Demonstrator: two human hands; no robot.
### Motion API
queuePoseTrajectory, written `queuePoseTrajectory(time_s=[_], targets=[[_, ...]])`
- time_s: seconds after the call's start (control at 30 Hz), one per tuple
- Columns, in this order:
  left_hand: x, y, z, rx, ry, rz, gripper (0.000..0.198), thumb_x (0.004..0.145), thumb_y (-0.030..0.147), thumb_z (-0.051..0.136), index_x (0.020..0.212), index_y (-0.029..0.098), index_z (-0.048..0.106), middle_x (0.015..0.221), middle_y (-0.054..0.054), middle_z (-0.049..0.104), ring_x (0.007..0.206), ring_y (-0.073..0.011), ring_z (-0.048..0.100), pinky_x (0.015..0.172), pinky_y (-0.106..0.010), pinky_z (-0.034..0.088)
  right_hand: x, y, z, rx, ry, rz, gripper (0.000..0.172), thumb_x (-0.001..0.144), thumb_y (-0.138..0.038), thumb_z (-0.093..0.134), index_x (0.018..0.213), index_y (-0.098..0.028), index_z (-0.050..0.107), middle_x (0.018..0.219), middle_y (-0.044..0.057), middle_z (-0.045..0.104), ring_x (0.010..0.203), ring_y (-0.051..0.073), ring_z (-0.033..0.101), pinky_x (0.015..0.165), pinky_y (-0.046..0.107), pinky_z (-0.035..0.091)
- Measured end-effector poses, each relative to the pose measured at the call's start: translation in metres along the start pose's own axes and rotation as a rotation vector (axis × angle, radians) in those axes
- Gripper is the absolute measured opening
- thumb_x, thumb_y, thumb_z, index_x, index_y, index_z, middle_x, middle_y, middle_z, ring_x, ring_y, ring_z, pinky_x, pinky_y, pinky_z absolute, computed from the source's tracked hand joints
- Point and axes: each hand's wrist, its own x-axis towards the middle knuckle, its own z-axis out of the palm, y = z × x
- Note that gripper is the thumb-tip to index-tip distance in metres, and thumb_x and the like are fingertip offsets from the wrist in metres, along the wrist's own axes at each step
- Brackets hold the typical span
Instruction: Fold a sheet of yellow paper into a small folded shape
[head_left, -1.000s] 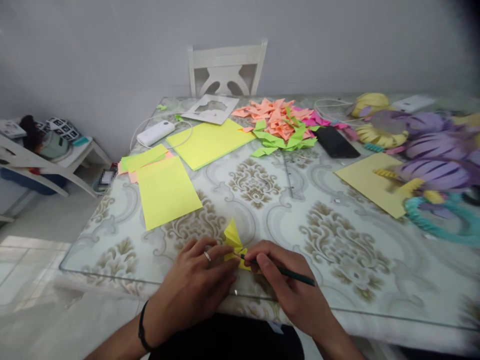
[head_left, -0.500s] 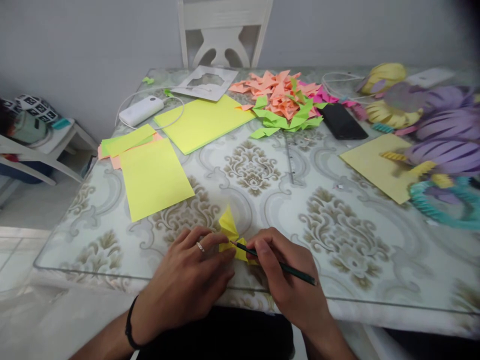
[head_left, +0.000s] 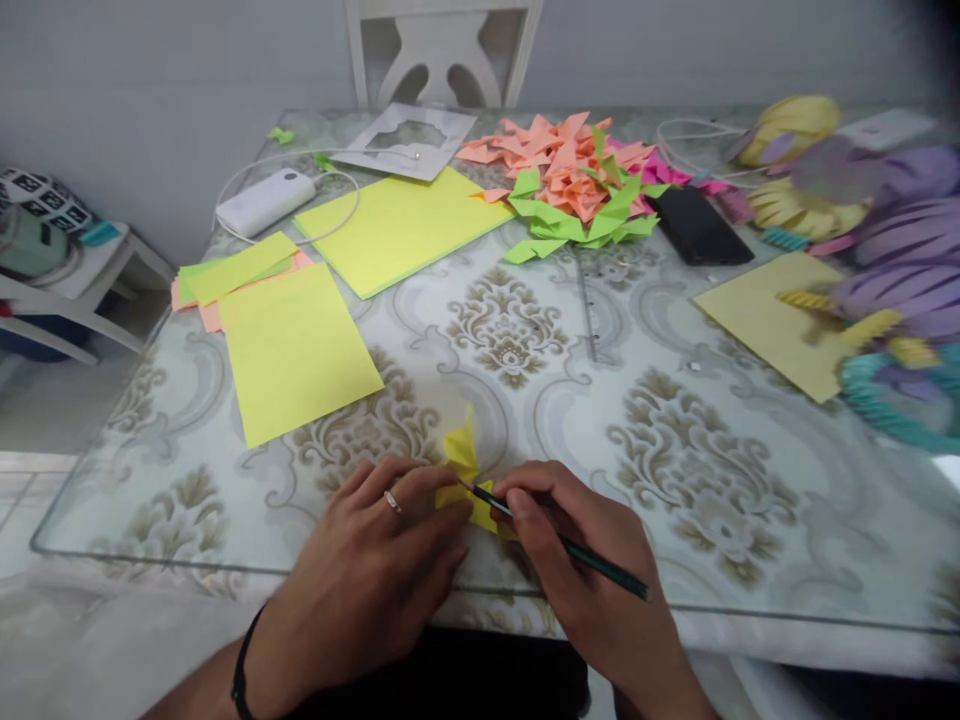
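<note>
Near the front edge of the table lies a small folded yellow paper (head_left: 461, 450) with pointed flaps. My left hand (head_left: 375, 560), with a ring and a black wristband, is closed on the paper's left side, its fingertips pressed on it. A dark green pencil (head_left: 600, 565) is gripped in my right hand (head_left: 592, 560), its tip touching the paper close to my left fingertips. Part of the paper is hidden under both hands.
Yellow sheets (head_left: 300, 350) lie at the left, by a white power bank (head_left: 266, 203). Folded orange and green pieces (head_left: 577, 180) are heaped at the back, beside a black phone (head_left: 699, 225). Purple paper crafts (head_left: 907, 240) stand right; a clear ruler (head_left: 589, 310) lies mid-table.
The view has shifted slightly, so the table's objects sit a little higher and more spread. The upright yellow flap looks narrower. Both hands keep their hold, with the pencil tip still at the paper.
</note>
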Motion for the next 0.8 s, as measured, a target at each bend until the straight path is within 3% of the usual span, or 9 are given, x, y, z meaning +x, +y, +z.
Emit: queuePoseTrajectory(time_s=[0.27, 0.43, 0.8], targets=[[0.0017, -0.0012, 0.0018, -0.016, 0.020, -0.001, 0.029, 0.098, 0.022, 0.060, 0.127, 0.026, 0.066, 0.133, -0.007, 0.067, 0.117, -0.0260, 0.061, 0.096, -0.045, 0.057, -0.0032, 0.0019, -0.0024, 0.090, 0.020, -0.052, 0.031, 0.105, -0.028, 0.042, 0.089, -0.026, 0.067, 0.079, 0.003, 0.070, 0.073, 0.019, 0.069, 0.064, 0.032, 0.053], [0.0022, -0.0016, 0.0024, -0.015, 0.031, 0.000, 0.031, 0.099, 0.021, 0.061, 0.129, 0.025, 0.063, 0.134, -0.005, 0.068, 0.117, -0.0243, 0.060, 0.097, -0.043, 0.055, -0.0036, 0.0036, -0.0018, -0.015, 0.044, 0.021, 0.022, 0.102, -0.025, 0.043, 0.092, -0.026, 0.062, 0.072, 0.000, 0.067, 0.059, 0.017, 0.063, 0.056, 0.030, 0.050], [0.0037, -0.0010, 0.0034, -0.003, 0.022, -0.018, 0.030, 0.098, 0.021, 0.062, 0.127, 0.028, 0.066, 0.133, -0.001, 0.069, 0.118, -0.0259, 0.058, 0.096, -0.044, 0.055, 0.0000, 0.0045, -0.0029, -0.040, 0.018, -0.065, 0.024, 0.094, -0.012, 0.041, 0.086, -0.026, 0.059, 0.076, -0.001, 0.069, 0.066, 0.015, 0.065, 0.059, 0.028, 0.051]])
